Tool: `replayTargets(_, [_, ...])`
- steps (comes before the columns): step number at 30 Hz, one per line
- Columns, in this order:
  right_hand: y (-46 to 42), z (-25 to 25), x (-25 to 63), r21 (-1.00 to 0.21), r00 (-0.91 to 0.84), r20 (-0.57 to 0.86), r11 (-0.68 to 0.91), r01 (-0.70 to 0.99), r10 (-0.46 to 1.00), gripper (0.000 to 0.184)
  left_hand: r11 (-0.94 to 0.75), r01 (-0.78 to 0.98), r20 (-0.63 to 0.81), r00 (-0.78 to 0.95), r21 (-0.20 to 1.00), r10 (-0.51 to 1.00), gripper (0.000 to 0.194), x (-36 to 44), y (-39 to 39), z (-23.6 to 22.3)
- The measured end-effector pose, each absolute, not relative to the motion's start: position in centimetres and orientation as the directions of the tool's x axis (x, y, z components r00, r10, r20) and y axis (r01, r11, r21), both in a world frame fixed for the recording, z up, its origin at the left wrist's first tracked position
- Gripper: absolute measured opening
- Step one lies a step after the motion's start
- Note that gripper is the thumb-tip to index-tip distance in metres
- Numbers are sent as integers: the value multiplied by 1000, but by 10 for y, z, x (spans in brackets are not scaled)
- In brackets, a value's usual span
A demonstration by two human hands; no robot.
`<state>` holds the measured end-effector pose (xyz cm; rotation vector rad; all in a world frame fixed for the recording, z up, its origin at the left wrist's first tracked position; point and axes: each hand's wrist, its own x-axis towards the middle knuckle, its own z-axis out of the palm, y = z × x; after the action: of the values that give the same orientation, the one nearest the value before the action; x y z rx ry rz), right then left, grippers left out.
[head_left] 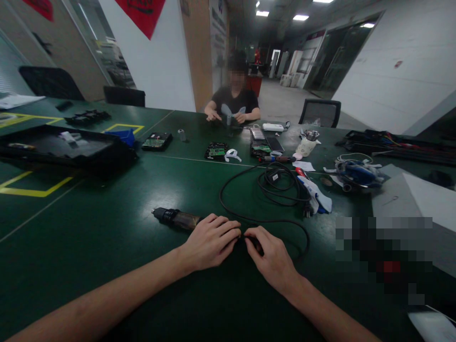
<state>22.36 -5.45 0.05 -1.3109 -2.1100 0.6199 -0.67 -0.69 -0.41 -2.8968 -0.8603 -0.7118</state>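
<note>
My left hand (212, 240) lies curled over the rear end of a dark electric screwdriver (174, 218) that rests flat on the green table (107, 228), its tip pointing left. My right hand (270, 256) sits just to the right, fingers pinched on the black cable (263, 221) where it meets the tool. The cable loops away to the right and runs back to a coiled bundle (281, 183) farther off. The join between tool and cable is hidden by my fingers.
A black tray (60, 145) stands at the left. Circuit boards (216, 151), a blue bin (123, 137), loose parts and a blue-white cloth (318, 197) lie mid-table. A grey box (413, 199) is at the right. A person sits across the table, hands on an object.
</note>
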Motion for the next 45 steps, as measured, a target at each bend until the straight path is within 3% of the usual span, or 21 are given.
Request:
replayTargets(39, [-54,-2,224,-621,-363,248,435,652,898,14,-822,565,431,724,77,538,18,-6,-6,-7])
replayTargets(45, [-54,-2,224,-613,-367,261,447,651,893,15,-836,539,417,738,107,530,25,-6,-7,-3])
